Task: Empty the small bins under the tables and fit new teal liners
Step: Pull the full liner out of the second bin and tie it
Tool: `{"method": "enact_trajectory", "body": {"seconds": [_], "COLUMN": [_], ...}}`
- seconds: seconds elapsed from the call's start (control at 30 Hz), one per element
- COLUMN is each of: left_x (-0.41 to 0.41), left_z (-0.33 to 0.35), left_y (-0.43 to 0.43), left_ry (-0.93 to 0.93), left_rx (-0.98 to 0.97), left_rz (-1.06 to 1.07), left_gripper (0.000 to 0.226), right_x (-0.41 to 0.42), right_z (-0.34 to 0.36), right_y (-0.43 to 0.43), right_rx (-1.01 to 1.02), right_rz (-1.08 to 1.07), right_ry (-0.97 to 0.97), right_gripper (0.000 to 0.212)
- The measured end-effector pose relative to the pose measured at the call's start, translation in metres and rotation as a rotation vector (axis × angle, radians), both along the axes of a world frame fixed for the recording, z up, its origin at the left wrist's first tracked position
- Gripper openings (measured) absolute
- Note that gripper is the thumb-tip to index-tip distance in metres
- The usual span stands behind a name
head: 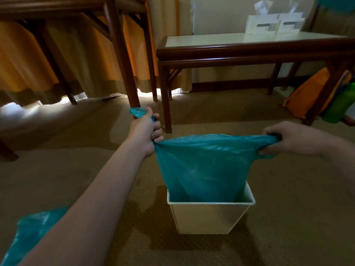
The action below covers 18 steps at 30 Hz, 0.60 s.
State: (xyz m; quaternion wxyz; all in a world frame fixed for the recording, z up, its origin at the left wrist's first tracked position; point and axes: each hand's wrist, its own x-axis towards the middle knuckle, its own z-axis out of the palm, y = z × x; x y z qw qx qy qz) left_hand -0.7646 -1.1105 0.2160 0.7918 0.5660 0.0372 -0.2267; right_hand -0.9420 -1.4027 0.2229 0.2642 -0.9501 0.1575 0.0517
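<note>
A small cream square bin (209,217) stands on the carpet in front of me. A teal liner (203,166) hangs stretched above it, with its lower end down inside the bin. My left hand (148,129) grips the liner's left top corner in a fist, and a bunched end of teal plastic sticks out above the fist. My right hand (288,140) grips the right top corner. The liner's upper edge is pulled taut between both hands.
Another teal bag (26,233) lies on the carpet at the lower left, partly behind my left forearm. A low dark-wood table (249,48) with a pale top stands behind the bin, with white tissue boxes (272,24) on it. A taller table's legs (126,64) stand left. Orange and green bags (317,95) lean at the right.
</note>
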Motion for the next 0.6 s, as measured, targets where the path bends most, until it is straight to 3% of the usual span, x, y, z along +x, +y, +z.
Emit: {"method": "enact_trajectory", "body": {"seconds": [0.1, 0.23, 0.33, 0.4, 0.47, 0.53, 0.6], "left_x": [0.002, 0.001, -0.007, -0.014, -0.019, -0.019, -0.021], "left_z": [-0.007, -0.015, -0.016, -0.013, -0.010, -0.014, -0.020], "left_y": [-0.003, -0.013, -0.020, -0.023, -0.026, -0.030, -0.036], "left_ry": [0.032, 0.060, -0.098, -0.294, -0.449, -0.534, -0.547], "left_rx": [0.021, 0.036, 0.145, 0.305, 0.467, 0.619, 0.696], "left_rz": [-0.017, -0.101, -0.336, -0.566, -0.798, -0.942, -0.963], "left_gripper": [0.029, 0.037, 0.057, 0.063, 0.050, 0.034, 0.033], "right_x": [-0.007, -0.002, 0.009, 0.016, 0.023, 0.029, 0.032], "right_z": [-0.003, -0.009, -0.004, -0.002, -0.006, -0.011, -0.012], "right_y": [0.000, 0.024, 0.047, 0.055, 0.059, 0.060, 0.064], "right_rx": [0.385, 1.131, 1.546, 1.661, 1.731, 1.687, 1.562], "right_rz": [0.014, -0.048, -0.187, -0.166, -0.099, -0.080, -0.086], "right_ry": [-0.215, -0.422, -0.554, -0.641, -0.626, -0.575, -0.514], "right_gripper": [0.018, 0.035, 0.039, 0.031, 0.011, 0.020, 0.043]}}
